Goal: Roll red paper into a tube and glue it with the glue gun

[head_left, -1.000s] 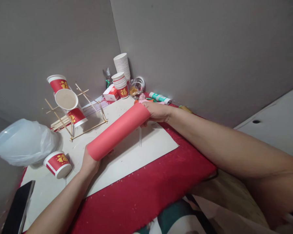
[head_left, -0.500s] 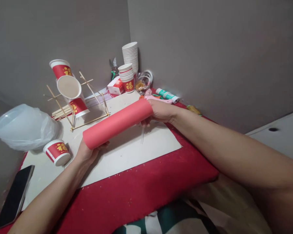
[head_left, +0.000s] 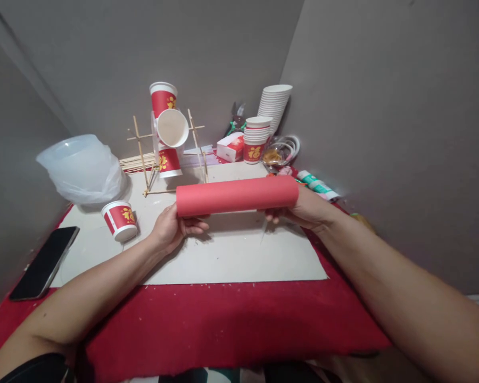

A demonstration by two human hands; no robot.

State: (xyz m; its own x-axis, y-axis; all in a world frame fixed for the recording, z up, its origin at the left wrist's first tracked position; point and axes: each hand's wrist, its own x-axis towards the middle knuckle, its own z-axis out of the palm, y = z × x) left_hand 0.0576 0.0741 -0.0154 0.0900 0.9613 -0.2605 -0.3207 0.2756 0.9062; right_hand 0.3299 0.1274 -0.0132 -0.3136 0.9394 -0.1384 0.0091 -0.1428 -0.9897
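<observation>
A roll of red paper [head_left: 235,196] is held crosswise above the white board [head_left: 239,260], nearly level. My left hand [head_left: 173,229] grips its left end from below, fingers partly under the tube. At the other end my right hand [head_left: 303,210] holds it, with the thumb side hidden behind the roll and some fingertips showing beneath. Behind the roll stands a frame of bamboo sticks [head_left: 141,154] with red and white paper cups [head_left: 173,128] mounted on it. A single paper cup [head_left: 120,220] rests tilted on the board, left of my left hand.
A plastic bag [head_left: 85,170] stands at the left, with a phone [head_left: 43,263] nearer me. Stacked paper cups [head_left: 255,141], a red and white box [head_left: 230,147], coiled cable [head_left: 289,146] and a green-white roll [head_left: 317,184] line the back right. Red cloth [head_left: 223,319] covers the table; grey walls close in.
My view has turned, shifting the scene rightward. The red roll has gone from slanting up to the right to nearly level, still in both hands.
</observation>
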